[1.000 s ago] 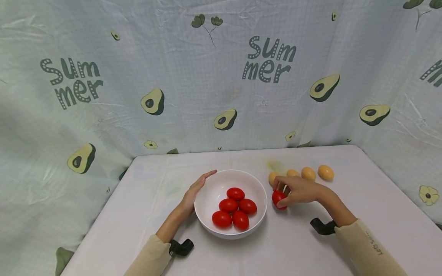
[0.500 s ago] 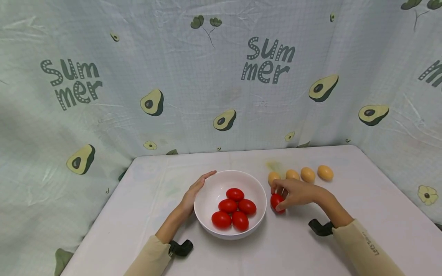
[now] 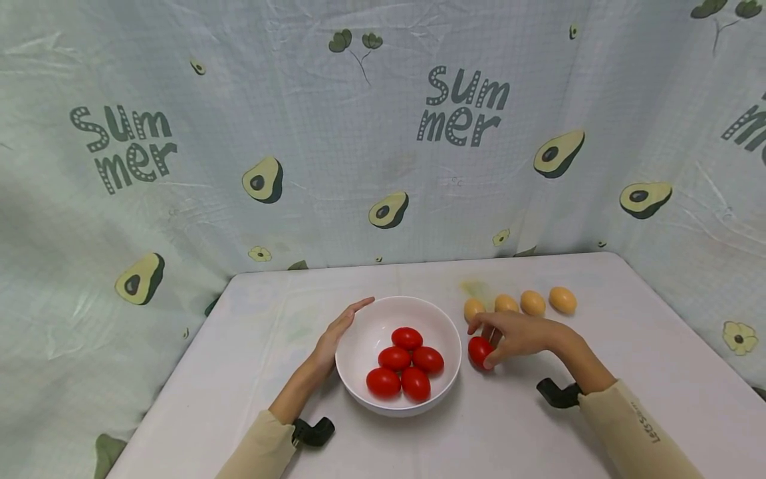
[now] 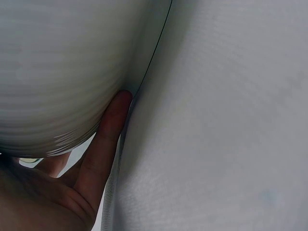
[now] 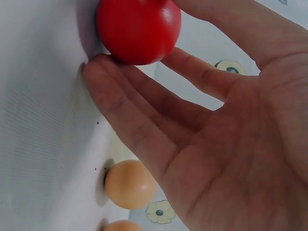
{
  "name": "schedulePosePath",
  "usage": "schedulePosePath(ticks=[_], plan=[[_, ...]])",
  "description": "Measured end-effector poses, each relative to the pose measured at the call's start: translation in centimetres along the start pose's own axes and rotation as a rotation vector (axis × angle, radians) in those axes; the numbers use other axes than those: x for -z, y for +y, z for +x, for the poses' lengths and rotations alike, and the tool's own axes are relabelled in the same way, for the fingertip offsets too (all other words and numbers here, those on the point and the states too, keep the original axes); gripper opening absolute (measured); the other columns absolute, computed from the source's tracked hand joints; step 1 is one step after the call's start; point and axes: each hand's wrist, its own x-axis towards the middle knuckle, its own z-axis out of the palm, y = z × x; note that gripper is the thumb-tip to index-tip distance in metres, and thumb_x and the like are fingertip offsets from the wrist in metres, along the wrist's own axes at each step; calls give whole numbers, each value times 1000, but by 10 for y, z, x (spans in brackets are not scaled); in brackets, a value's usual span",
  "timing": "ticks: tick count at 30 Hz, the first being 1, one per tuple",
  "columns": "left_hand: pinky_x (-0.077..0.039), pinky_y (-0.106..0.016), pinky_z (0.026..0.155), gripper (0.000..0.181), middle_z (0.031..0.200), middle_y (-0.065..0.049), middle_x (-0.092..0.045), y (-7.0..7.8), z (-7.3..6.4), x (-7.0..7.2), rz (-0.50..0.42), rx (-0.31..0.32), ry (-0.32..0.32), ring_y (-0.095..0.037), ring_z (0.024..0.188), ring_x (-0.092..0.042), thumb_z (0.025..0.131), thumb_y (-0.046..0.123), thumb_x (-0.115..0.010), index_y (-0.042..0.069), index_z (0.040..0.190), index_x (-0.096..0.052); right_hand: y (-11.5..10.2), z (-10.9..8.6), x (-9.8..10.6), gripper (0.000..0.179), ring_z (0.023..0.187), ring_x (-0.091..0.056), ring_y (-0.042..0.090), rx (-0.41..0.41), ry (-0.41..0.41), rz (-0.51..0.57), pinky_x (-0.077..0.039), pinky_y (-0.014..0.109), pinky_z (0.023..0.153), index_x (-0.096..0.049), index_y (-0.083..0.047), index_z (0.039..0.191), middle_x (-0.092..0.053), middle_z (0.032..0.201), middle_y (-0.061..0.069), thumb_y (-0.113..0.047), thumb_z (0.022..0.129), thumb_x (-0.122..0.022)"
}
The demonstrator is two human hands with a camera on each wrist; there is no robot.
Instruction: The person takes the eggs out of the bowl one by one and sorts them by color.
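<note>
A white bowl [image 3: 353,372] holds several glossy red eggs [image 3: 395,358]. My left hand [image 3: 335,336] rests along the bowl's left side; in the left wrist view a finger [image 4: 101,154] touches its outer wall. Just right of the bowl, another red egg [image 3: 479,351] is low at the tabletop. My right hand [image 3: 520,332] reaches over it from the right with thumb and fingers curled round it. In the right wrist view the red egg [image 5: 139,29] sits between the thumb at the top and the fingers [image 5: 130,115] below. The thumb tip is cut off there.
Behind my right hand stands a row of several yellow eggs [image 3: 532,303]. They are on a white-covered table [image 3: 287,319], which meets a patterned curtain [image 3: 335,226] at its far edge. A black wrist mount [image 3: 314,431] sticks out from each sleeve.
My right hand and the red egg have shifted slightly left and toward me, and the index finger now stands a little farther from the egg. The left hand and bowl keep their places.
</note>
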Motion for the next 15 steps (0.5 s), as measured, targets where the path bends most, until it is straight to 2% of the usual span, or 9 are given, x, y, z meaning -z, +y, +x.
schedulePosePath(ticks=[9, 12, 15], plan=[[-35, -37, 125, 56, 170, -5, -31, -1, 1, 0, 5, 6, 1, -29, 157, -31, 113, 41, -19, 19, 161, -36, 2, -5, 5, 57, 103, -66, 18, 20, -16, 6, -60, 36, 88, -58, -10, 134, -68, 114, 3, -20, 84, -84], [-35, -38, 125, 55, 170, -5, -31, -1, 1, 1, 5, 8, 0, -29, 157, -31, 113, 40, -19, 19, 161, -36, 2, -8, 8, 58, 105, -66, 18, 11, -11, 27, -61, 37, 90, -57, -8, 136, -67, 116, 3, -20, 85, -83], [-36, -37, 124, 55, 170, -5, -31, -1, 1, 1, 4, 9, -2, -30, 157, -31, 113, 40, -19, 19, 161, -36, 2, -11, 13, 57, 107, -67, 21, 41, 15, 41, -61, 38, 92, -57, -5, 136, -67, 119, 8, -21, 87, -81]])
